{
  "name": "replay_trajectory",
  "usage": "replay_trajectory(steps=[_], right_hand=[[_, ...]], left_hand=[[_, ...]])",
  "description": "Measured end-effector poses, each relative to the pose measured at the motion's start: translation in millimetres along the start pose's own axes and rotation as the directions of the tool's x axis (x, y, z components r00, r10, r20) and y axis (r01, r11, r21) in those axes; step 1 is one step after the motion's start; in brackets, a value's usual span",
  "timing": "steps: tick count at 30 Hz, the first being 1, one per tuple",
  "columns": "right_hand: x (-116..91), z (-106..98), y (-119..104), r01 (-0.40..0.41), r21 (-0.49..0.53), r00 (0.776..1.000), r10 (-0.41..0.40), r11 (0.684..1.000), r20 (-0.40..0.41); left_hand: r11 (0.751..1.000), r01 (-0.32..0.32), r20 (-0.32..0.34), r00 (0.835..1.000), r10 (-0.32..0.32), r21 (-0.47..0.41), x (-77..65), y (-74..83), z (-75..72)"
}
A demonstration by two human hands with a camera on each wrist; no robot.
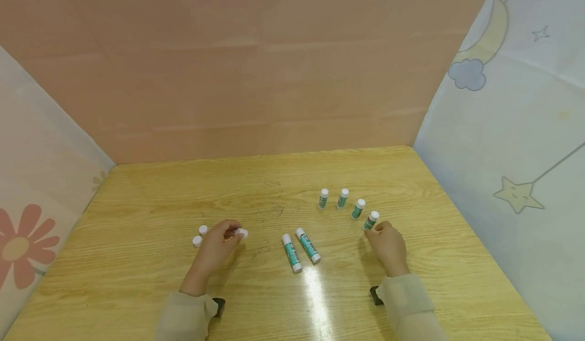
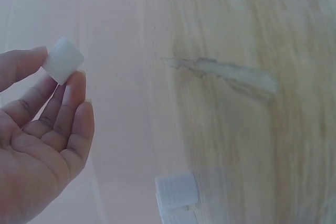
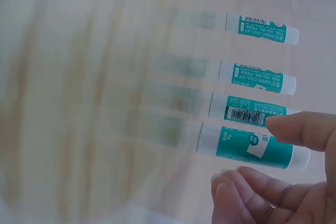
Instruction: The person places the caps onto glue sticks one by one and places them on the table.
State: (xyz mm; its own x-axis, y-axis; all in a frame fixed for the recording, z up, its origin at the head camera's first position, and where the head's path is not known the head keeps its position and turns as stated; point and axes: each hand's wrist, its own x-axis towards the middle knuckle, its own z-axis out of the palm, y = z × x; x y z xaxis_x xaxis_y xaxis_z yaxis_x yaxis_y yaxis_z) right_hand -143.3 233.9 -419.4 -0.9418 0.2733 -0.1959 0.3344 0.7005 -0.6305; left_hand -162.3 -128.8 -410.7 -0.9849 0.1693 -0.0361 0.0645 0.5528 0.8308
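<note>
In the head view, my left hand (image 1: 217, 243) holds a small white cap (image 1: 242, 233) above the table. The left wrist view shows the cap (image 2: 63, 60) pinched between thumb and fingertips. Beside that hand stand two more white caps (image 1: 203, 229). On the right, my right hand (image 1: 389, 247) is at the nearest of several upright green-and-white glue sticks (image 1: 370, 221). Seen from the right wrist, its thumb and fingers lie on either side of this glue stick (image 3: 254, 148), with a narrow gap below it. Two glue sticks (image 1: 292, 253) lie between the hands.
The wooden table (image 1: 151, 194) meets a plain backdrop (image 1: 256, 92) at its far edge. Patterned panels (image 1: 516, 143) stand at both sides. The upright glue sticks form a slanting row toward the back. Near the left caps, the tabletop has dark marks and a bright reflection.
</note>
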Motion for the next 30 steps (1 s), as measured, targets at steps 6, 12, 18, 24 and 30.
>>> replay_trajectory(steps=[6,12,18,24,30], right_hand=[[2.6,-1.6,1.3,0.012,0.002,1.000,-0.012,1.000,0.003],[5.5,-1.9,0.3,0.009,0.025,1.000,-0.009,1.000,0.005],[8.9,-1.4,-1.0,0.018,0.048,1.000,-0.018,0.999,0.002],[12.1,-0.4,-0.7,0.039,0.045,0.999,-0.038,0.998,-0.016],[14.0,-0.2,-0.6,0.053,0.053,0.998,-0.052,0.997,-0.026]], left_hand=[[1.000,-0.007,0.006,1.000,0.007,-0.005,0.0,-1.1,1.5],[1.000,-0.024,0.010,1.000,0.024,-0.013,0.3,-1.0,3.7],[0.999,-0.033,0.014,0.999,0.033,-0.019,-0.5,1.2,5.5],[1.000,-0.024,0.018,1.000,0.024,-0.019,-1.1,2.8,7.0],[1.000,-0.019,0.023,1.000,0.019,-0.018,-0.7,3.1,7.9]])
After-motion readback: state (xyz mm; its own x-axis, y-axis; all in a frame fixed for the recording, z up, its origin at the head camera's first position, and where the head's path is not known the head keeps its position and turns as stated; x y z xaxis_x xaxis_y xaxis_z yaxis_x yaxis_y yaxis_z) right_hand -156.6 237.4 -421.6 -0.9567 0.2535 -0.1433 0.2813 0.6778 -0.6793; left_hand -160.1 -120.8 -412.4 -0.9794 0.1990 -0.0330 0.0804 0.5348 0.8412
